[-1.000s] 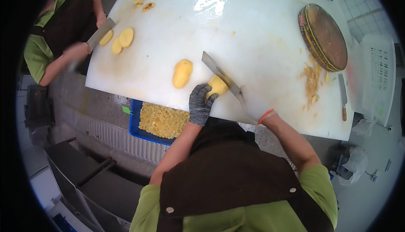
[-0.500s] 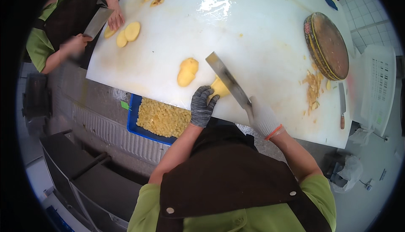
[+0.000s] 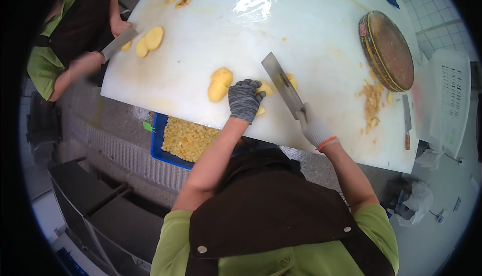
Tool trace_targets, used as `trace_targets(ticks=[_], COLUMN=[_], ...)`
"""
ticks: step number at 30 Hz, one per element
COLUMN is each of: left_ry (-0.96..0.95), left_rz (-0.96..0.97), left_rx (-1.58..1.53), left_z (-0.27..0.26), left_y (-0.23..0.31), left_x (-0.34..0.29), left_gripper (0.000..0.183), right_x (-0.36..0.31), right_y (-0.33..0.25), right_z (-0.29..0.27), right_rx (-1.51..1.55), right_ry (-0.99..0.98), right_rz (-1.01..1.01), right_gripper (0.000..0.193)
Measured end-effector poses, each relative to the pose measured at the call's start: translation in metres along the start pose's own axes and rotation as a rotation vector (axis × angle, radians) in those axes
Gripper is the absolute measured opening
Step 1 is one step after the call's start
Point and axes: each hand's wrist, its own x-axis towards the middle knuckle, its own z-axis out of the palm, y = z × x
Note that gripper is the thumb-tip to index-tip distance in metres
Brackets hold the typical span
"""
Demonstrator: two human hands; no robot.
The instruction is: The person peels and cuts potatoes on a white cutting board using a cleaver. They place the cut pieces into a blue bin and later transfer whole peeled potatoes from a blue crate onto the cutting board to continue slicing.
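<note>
My right hand (image 3: 315, 128), in a white glove with an orange band at the wrist, is closed round the handle of a broad-bladed cleaver (image 3: 282, 86). Its blade stands over the white tabletop, with a yellow peeled potato piece (image 3: 292, 80) partly behind it. Close by on the left, my left hand (image 3: 243, 99) in a grey striped glove has its fingers curled on a piece of potato (image 3: 264, 88). A smaller potato chunk (image 3: 260, 111) lies by its thumb. Two touching peeled potatoes (image 3: 220, 84) lie just left of that hand.
A blue tub (image 3: 158, 138) of diced potato sits below the table's front edge. On the right are a thick round chopping block (image 3: 391, 52), peelings (image 3: 371, 100) and a knife (image 3: 406, 120). At the far left a co-worker holds another cleaver (image 3: 119, 43) near potatoes (image 3: 153, 38).
The potato between my hands, whole-looking before, now shows as separate pieces. My left hand has moved up over it; the cleaver has shifted right and away from me.
</note>
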Motion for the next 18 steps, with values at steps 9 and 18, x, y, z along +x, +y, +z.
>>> trace_targets(ticks=[9,18], left_ry=[0.318,0.265], left_rz=[-0.070,0.149], left_rx=[-0.391,-0.301], left_z=[0.003,-0.013], left_y=[-0.049,-0.033], left_x=[-0.059,-0.069], left_gripper=[0.019,0.031], right_x=[-0.014,0.006], right_y=[-0.036,-0.035], right_z=[-0.026,-0.006], right_rx=[-0.074,-0.135], right_ry=[-0.084,-0.255], right_rz=[0.014,0.134], right_gripper=[0.021,0.027])
